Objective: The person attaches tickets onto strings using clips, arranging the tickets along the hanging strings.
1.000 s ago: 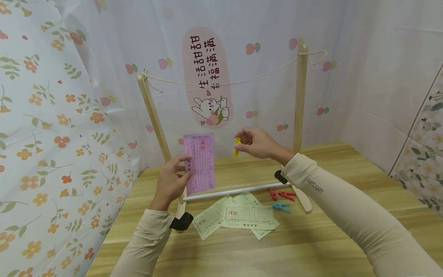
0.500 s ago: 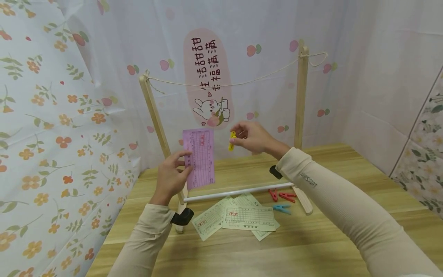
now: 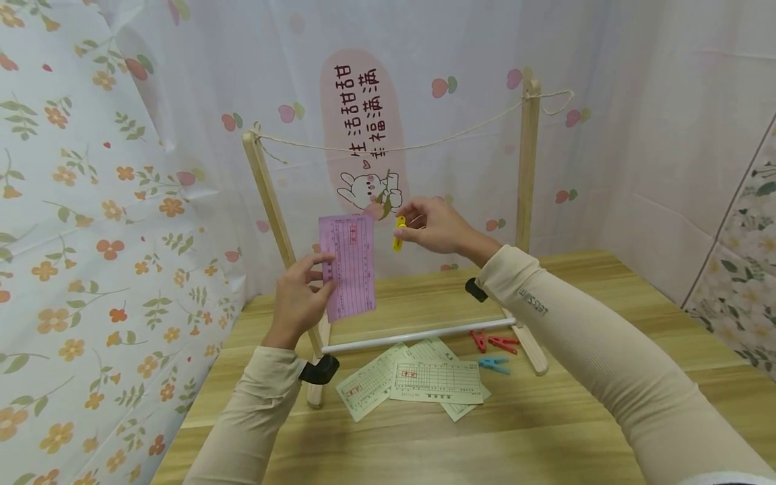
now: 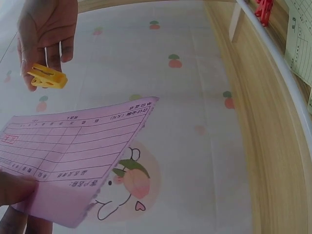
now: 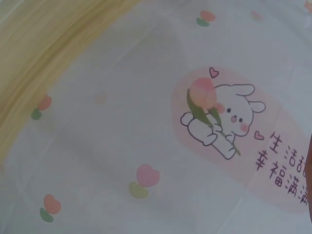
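A pink printed receipt slip [image 3: 351, 269] is held upright by its left edge in my left hand [image 3: 300, 296], between thumb and fingers. In the left wrist view the slip [image 4: 83, 146] bends slightly, and the thumb [image 4: 17, 187] presses on its face. To the right of it, apart from the slip, my right hand [image 3: 438, 228] pinches a yellow clothespin [image 3: 399, 234]. The clothespin [image 4: 48, 77] also shows in the left wrist view. Both hands are below a string [image 3: 418, 145] that sags between two wooden posts. Only a sliver of the right hand enters the right wrist view.
Several pale green slips [image 3: 436, 382] overlap on the wooden table [image 3: 461, 444]. Red clothespins [image 3: 502, 343] and a blue clothespin [image 3: 494, 364] lie beside them. A white rod [image 3: 418, 335] joins the feet of the left post [image 3: 269, 195] and right post [image 3: 527, 168]. A printed curtain [image 3: 467, 40] hangs behind.
The left hand has raised the pink slip a little. The right hand has moved up and to the left with the yellow clothespin, closer to the slip. Things on the table are unchanged.
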### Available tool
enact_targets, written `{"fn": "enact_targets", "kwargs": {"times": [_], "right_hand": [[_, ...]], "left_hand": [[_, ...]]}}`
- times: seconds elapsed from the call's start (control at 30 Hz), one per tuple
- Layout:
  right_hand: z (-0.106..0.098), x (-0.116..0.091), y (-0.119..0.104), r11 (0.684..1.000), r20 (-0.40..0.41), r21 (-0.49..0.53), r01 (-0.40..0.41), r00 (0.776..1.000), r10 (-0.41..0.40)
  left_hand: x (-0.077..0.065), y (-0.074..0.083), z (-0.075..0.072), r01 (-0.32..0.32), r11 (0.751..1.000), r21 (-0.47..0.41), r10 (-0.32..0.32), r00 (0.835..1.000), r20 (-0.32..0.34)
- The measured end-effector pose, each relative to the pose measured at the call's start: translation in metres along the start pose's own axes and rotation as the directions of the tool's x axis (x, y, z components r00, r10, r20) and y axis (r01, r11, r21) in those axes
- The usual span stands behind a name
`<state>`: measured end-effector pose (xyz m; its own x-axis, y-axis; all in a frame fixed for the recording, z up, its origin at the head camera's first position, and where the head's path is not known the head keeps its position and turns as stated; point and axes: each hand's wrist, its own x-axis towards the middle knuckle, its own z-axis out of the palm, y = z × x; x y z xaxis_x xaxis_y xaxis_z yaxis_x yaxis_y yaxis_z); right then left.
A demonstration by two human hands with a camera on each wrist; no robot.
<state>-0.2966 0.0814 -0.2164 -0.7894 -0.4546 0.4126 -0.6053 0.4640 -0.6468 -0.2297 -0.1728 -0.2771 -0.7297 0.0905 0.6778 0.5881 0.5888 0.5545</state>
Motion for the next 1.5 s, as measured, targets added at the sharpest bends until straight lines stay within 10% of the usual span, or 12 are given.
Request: {"fn": "enact_targets", "kwargs": {"times": [1.5], "right_hand": [[-0.015, 0.034, -0.049, 0.995, -0.123, -0.037, 0.089, 0.988, -0.093]], "left_hand": [[0.038, 0.000, -0.010, -0.039, 0.994, -0.103, 0.032, 0.997, -0.073]]}}
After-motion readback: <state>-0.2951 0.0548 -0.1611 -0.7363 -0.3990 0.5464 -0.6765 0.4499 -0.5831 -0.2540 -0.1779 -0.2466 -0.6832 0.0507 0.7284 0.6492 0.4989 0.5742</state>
